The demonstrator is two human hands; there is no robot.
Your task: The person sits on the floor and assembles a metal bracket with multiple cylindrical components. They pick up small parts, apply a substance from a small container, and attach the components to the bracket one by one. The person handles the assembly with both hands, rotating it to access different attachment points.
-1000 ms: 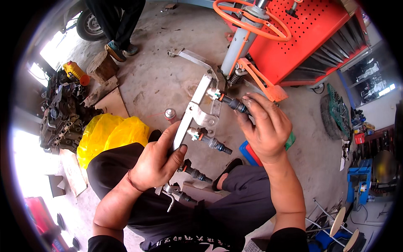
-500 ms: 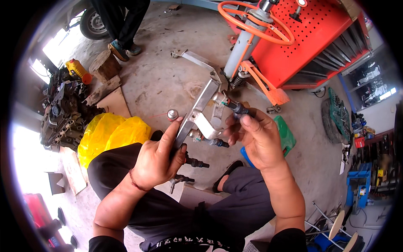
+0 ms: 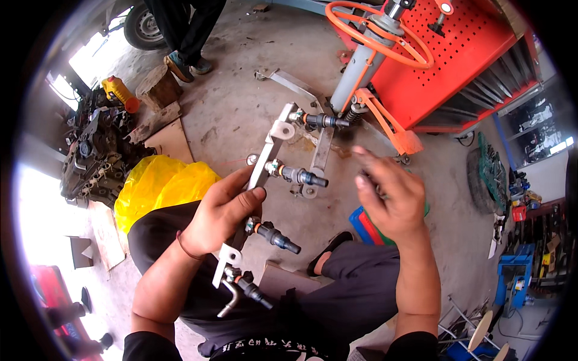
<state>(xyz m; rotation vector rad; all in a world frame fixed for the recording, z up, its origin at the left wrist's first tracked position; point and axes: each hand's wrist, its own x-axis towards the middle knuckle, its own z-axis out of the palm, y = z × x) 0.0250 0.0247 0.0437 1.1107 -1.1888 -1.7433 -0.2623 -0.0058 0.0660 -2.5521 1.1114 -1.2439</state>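
My left hand (image 3: 223, 210) grips a silver metal fuel rail (image 3: 265, 162) around its middle and holds it up over my lap. Several dark injectors stick out of the rail to the right, among them a top injector (image 3: 319, 120), a second injector (image 3: 298, 175) and a lower injector (image 3: 274, 236). My right hand (image 3: 388, 195) hovers to the right of the rail with its fingers spread, blurred and holding nothing. It is nearest the second injector but apart from it.
A red pegboard tool cabinet (image 3: 463, 54) and an orange-and-grey press stand (image 3: 373, 54) are ahead. A yellow plastic bag (image 3: 159, 186) lies at my left beside a dirty engine block (image 3: 96, 156). Another person's legs (image 3: 180, 30) stand at the top left. A blue-and-red box (image 3: 367, 225) lies on the concrete floor.
My right hand has let go of the upper injectors and pulled away to the right, fingers now spread. The rail has tipped more upright in my left hand.
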